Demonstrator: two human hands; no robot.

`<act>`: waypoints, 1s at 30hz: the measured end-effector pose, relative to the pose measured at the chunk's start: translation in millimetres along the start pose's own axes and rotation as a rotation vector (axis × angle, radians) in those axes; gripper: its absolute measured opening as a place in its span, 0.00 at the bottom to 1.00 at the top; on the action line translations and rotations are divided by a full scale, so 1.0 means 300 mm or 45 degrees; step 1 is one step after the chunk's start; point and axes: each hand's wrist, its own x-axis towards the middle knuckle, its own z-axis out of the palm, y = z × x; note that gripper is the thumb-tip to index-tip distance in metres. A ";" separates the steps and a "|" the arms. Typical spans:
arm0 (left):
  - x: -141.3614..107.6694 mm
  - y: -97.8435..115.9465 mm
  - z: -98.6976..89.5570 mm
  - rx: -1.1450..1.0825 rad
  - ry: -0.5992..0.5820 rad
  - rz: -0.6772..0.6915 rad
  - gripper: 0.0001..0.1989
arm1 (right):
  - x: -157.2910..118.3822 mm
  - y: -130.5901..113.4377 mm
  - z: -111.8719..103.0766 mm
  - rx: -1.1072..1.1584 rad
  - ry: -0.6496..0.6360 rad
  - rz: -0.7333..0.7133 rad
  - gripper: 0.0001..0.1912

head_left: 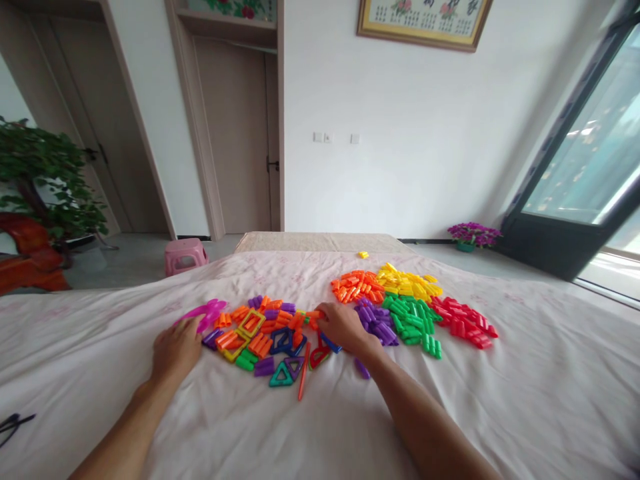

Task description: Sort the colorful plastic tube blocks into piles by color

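Across the pale cloth (pixel 300 440), the mixed pile (pixel 261 345) lies between the left hand (pixel 176 348), by pink pieces (pixel 213 310), and the right hand (pixel 346 328), at orange blocks (pixel 298 321); whether either grips, I can't tell.

Left hand (pixel 176 348) and right hand (pixel 346 328) forward, palms down

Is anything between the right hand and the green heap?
Yes: the purple heap lies on the cloth directly between the right hand and the green heap. It is low, so lifting the hand over it would probably clear it.
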 end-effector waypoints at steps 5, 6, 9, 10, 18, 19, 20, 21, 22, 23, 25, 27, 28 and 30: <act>-0.002 0.009 -0.011 -0.064 -0.003 -0.019 0.22 | 0.059 0.163 -0.015 0.121 0.259 0.438 0.19; -0.003 0.009 -0.010 -0.074 -0.002 -0.018 0.22 | 0.069 0.198 -0.014 0.180 0.323 0.499 0.21; -0.002 0.004 -0.002 -0.073 0.001 -0.015 0.22 | 0.091 0.283 -0.007 0.360 0.486 0.592 0.25; -0.001 0.002 0.002 -0.063 0.000 -0.012 0.22 | 0.095 0.300 -0.004 0.398 0.522 0.598 0.25; -0.002 0.003 -0.001 -0.001 -0.008 -0.001 0.22 | 0.096 0.213 0.039 0.426 0.467 0.331 0.19; -0.002 0.005 -0.004 -0.006 -0.012 -0.002 0.22 | 0.092 0.186 0.045 0.397 0.434 0.274 0.18; -0.001 0.006 -0.007 -0.012 -0.014 -0.002 0.22 | 0.086 0.160 0.052 0.369 0.394 0.219 0.18; -0.001 0.008 -0.010 -0.018 -0.017 -0.001 0.22 | 0.079 0.135 0.058 0.342 0.350 0.162 0.18; -0.002 0.009 -0.013 -0.023 -0.019 -0.003 0.22 | 0.072 0.110 0.064 0.315 0.311 0.106 0.18; -0.002 0.010 -0.015 -0.027 -0.021 -0.004 0.22 | 0.064 0.088 0.070 0.285 0.276 0.052 0.18; -0.003 0.012 -0.019 -0.035 -0.023 -0.004 0.22 | 0.050 0.051 0.080 0.211 0.211 -0.045 0.19; -0.005 0.014 -0.022 -0.042 -0.022 -0.001 0.22 | 0.041 0.024 0.089 0.127 0.127 -0.091 0.19; -0.005 0.015 -0.022 -0.045 -0.021 0.000 0.23 | 0.039 0.015 0.093 0.087 0.080 -0.094 0.18; -0.006 0.016 -0.022 -0.053 -0.017 -0.006 0.23 | 0.038 0.002 0.098 0.020 0.010 -0.078 0.17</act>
